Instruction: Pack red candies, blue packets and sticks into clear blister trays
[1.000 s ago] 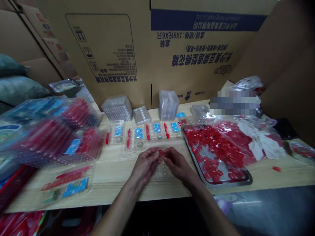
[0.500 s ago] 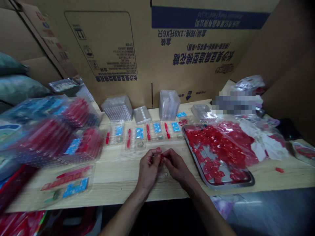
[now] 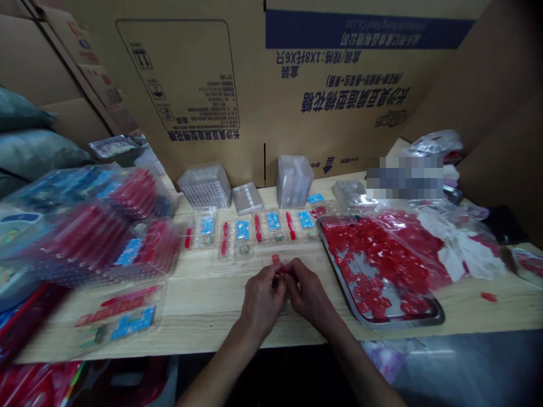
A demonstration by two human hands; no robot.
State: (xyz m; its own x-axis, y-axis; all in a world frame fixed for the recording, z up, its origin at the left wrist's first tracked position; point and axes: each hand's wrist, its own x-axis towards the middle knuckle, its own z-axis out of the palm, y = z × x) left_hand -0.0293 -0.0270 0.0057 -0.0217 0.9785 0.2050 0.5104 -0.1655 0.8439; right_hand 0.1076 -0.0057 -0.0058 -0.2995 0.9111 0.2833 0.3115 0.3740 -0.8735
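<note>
My left hand point(image 3: 263, 298) and my right hand point(image 3: 313, 295) meet over the front middle of the table. Both are closed, fingertips pinched together around a small red piece point(image 3: 281, 273), mostly hidden by the fingers. Just beyond the fingertips shows a small red square point(image 3: 275, 259); whether it lies apart or is held, I cannot tell. Behind the hands stand several clear plastic trays in a row, among them a tray point(image 3: 266, 236) with a red stick and a blue packet. To the right, a metal tray point(image 3: 355, 310) bears a heap of red wrapped pieces point(image 3: 373, 249).
Stacks of filled clear packs point(image 3: 80, 237) crowd the left, blurred. One filled pack point(image 3: 127, 308) lies front left. Nested clear trays point(image 3: 205, 186) and another stack point(image 3: 293, 182) lean near a big cardboard box point(image 3: 246, 102). White gloves or cloth point(image 3: 462, 246) lie on the right.
My hands have drawn slightly nearer and to the right, still pinched together. The red square now shows more clearly beyond the fingertips. The whole view has shifted a little.
</note>
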